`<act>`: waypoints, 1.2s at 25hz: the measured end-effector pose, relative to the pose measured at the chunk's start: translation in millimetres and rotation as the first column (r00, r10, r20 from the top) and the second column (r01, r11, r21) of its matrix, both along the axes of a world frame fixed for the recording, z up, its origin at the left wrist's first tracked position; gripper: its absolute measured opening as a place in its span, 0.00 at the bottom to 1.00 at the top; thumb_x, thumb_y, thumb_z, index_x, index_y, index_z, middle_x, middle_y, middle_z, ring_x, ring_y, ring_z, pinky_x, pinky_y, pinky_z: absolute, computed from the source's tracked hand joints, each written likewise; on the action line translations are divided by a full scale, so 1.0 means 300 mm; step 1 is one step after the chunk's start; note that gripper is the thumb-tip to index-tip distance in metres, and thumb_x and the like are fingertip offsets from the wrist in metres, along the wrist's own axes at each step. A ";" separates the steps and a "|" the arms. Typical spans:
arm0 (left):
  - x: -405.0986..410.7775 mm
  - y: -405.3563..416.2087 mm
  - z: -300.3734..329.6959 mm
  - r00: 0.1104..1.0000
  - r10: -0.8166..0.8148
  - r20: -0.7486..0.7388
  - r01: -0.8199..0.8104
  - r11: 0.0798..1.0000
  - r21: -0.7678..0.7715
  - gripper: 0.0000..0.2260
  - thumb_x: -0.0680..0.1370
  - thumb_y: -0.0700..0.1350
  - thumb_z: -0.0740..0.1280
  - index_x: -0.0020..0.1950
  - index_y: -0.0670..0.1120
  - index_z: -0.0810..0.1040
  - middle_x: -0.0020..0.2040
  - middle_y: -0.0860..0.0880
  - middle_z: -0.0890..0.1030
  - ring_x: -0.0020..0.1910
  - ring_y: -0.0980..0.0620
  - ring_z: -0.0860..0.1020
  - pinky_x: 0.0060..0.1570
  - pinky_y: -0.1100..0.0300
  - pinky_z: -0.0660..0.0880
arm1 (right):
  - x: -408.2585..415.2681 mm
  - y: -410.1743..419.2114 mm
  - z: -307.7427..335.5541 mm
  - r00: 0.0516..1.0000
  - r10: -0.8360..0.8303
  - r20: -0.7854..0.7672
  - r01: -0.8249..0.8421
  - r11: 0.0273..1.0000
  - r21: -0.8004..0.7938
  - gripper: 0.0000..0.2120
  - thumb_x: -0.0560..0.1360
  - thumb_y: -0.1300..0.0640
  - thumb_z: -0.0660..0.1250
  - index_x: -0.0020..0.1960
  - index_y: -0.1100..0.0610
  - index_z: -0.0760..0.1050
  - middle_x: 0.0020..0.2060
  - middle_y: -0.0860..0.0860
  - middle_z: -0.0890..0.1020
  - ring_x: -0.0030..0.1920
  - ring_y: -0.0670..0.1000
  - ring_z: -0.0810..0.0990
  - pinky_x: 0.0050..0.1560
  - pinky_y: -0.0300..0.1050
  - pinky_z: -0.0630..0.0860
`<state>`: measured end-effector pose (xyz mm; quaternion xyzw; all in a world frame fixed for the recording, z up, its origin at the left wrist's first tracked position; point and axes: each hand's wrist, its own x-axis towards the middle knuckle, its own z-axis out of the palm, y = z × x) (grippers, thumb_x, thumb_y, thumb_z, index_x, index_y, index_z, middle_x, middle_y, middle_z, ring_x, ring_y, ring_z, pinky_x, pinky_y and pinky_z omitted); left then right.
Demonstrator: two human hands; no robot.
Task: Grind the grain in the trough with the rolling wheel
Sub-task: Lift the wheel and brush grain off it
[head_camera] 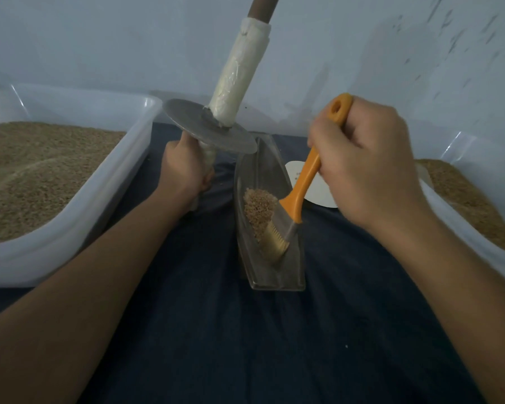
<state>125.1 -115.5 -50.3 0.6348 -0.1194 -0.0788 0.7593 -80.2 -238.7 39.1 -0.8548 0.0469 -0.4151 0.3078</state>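
Gripping the lower wrapped end of the axle, the left hand (184,170) holds the grey metal rolling wheel (209,126), a flat disc on a long handle bound in pale tape, lifted clear of the narrow boat-shaped metal trough (270,275) and tilted so that the disc hangs over the trough's far tip. That hand sits left of the trough and a little beyond its middle, with its fingers curled fully around the shaft beneath the disc. The right hand (365,164) is closed in a fist around the orange plastic handle of a flat paintbrush (292,205), raised above and to the right of the trough, and the brush slants down from it so that the tan bristles rest inside the trough near its right wall. A small heap of light brown crushed grain (255,212) lies in the trough's hollow just beside and beyond the bristles, below and to the left of the right hand. The trough rests on a dark blue cloth (245,345) covering the worktop. A translucent white plastic tub (105,182) filled with brown grain stands to the left, and a second tub of grain (475,217) stands to the right. A white round disc (318,191) lies on the cloth just right of the trough, partly hidden by the brush handle.
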 end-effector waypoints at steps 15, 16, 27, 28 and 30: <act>-0.036 0.004 0.012 0.996 -0.021 0.081 0.011 0.993 0.120 0.18 0.84 0.41 0.57 0.33 0.47 0.68 0.25 0.47 0.67 0.21 0.51 0.63 0.23 0.63 0.59 | 0.044 0.025 -0.059 0.998 -0.060 0.025 0.061 0.997 -0.039 0.17 0.79 0.57 0.62 0.33 0.55 0.62 0.23 0.46 0.64 0.24 0.47 0.66 0.25 0.36 0.62; -0.041 0.007 0.013 0.996 -0.027 0.090 0.015 0.992 0.125 0.17 0.84 0.40 0.58 0.34 0.45 0.68 0.25 0.46 0.66 0.21 0.51 0.62 0.23 0.63 0.59 | 0.054 0.022 -0.068 0.996 -0.083 0.025 0.084 0.996 -0.043 0.17 0.80 0.58 0.62 0.34 0.56 0.63 0.24 0.46 0.65 0.25 0.47 0.67 0.25 0.36 0.62; -0.064 0.010 0.023 0.992 -0.034 0.123 0.015 0.988 0.153 0.16 0.83 0.39 0.59 0.35 0.43 0.69 0.24 0.46 0.66 0.21 0.53 0.63 0.21 0.65 0.60 | 0.053 0.018 -0.085 0.992 -0.064 0.108 0.070 0.996 -0.051 0.16 0.81 0.58 0.62 0.35 0.55 0.65 0.24 0.48 0.67 0.25 0.48 0.69 0.24 0.35 0.63; -0.063 0.012 0.023 0.992 -0.033 0.119 0.015 0.989 0.146 0.17 0.83 0.38 0.59 0.33 0.44 0.68 0.24 0.47 0.66 0.20 0.53 0.63 0.21 0.65 0.60 | 0.061 0.009 -0.092 0.991 -0.085 0.104 0.091 0.994 -0.055 0.16 0.82 0.59 0.62 0.36 0.58 0.66 0.24 0.49 0.69 0.25 0.49 0.70 0.25 0.37 0.64; -0.066 0.012 0.024 0.993 -0.032 0.110 0.018 0.992 0.125 0.18 0.83 0.38 0.59 0.33 0.45 0.67 0.23 0.48 0.65 0.20 0.54 0.63 0.22 0.66 0.60 | 0.065 -0.009 -0.098 0.987 -0.108 0.118 0.110 0.994 -0.014 0.16 0.83 0.60 0.62 0.38 0.61 0.68 0.26 0.53 0.70 0.26 0.50 0.70 0.27 0.40 0.66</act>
